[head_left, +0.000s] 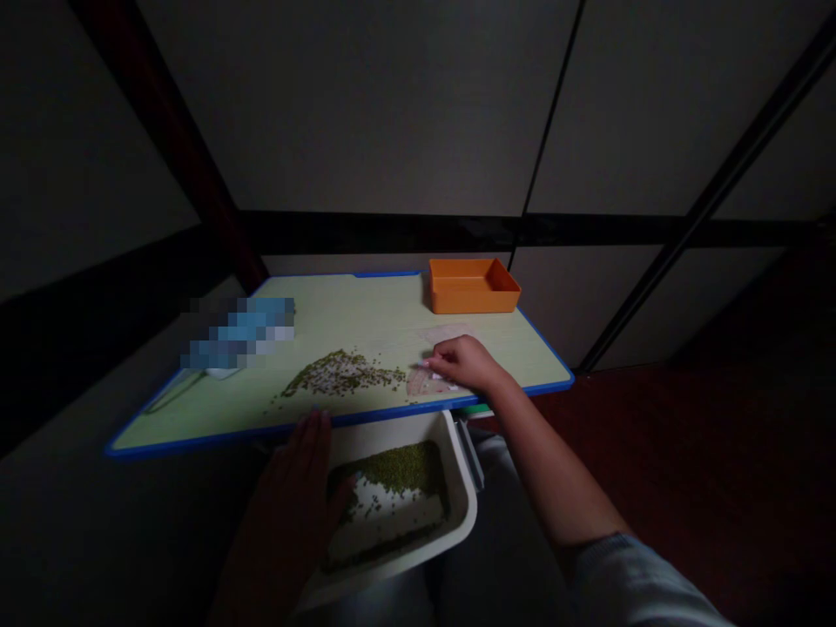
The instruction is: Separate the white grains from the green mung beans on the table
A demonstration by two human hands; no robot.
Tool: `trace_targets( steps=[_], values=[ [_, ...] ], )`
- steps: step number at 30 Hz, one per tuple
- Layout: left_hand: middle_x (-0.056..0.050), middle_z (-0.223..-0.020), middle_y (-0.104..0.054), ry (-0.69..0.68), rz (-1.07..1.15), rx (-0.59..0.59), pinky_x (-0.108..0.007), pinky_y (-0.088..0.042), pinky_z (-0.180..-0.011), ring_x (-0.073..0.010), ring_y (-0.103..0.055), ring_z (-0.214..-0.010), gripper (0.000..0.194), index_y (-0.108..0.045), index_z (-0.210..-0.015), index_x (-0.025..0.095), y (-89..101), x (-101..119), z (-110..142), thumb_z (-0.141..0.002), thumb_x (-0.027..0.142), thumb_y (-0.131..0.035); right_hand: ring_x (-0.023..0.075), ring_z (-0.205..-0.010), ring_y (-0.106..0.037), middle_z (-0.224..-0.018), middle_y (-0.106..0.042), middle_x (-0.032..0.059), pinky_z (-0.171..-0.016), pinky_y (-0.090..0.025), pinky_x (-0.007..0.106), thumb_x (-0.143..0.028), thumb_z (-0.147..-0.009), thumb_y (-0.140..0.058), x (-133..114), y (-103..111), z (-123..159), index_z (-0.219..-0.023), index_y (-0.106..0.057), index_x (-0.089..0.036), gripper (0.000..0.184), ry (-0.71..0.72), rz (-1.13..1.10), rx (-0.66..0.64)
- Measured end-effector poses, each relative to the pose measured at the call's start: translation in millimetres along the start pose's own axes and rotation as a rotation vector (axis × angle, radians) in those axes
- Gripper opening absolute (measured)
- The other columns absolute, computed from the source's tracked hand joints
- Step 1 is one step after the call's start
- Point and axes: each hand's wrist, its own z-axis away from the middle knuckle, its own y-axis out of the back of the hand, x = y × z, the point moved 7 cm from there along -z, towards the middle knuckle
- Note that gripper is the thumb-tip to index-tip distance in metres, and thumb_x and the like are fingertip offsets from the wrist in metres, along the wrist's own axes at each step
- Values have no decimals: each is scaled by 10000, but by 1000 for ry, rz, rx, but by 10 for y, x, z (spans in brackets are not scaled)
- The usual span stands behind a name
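Observation:
Small green beans that look like mung beans (346, 370) lie in a loose pile on a pale tabletop (313, 313) with a blue rim. Just right of the pile, my right hand (462, 361) is closed in a pinch above a faint pinkish patterned patch (421, 381); what its fingertips hold, if anything, is too small to make out. My left hand (304, 466) is in shadow, its fingers stretched out at the table's front edge. Below that edge, partly behind this hand, sits a white tub (465, 501) with more green beans (405, 468) inside.
An orange open box (463, 300) stands at the table's back right. On the left lies a blurred blue and white item (252, 331). Panelled cabinet doors (385, 113) rise directly behind the table. A dark red floor (666, 453) shows at the right.

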Motion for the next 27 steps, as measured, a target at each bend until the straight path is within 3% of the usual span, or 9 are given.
trace_targets(
  steps=[10, 27],
  values=[
    [-219, -1523, -365, 38, 45, -30, -500, -364, -1064, -337, -382, -1392, 811, -76, -1507, 97, -44, -14, 3, -897, 607, -236, 79, -525, -338, -505, -427, -60, -572, -166, 241, -359, -882, -626, -123, -72, -5, -592, -610, -154, 355, 93, 85, -30],
    [-211, -1520, -373, 29, 21, -25, -509, -376, -1061, -337, -403, -1380, 802, -62, -1509, 104, -39, -15, 2, -901, 592, -249, 92, -548, -400, -553, -531, -28, -558, -192, 232, -400, -902, -582, -92, -55, -1, -631, -638, -158, 368, 30, 71, -15]
  ],
)
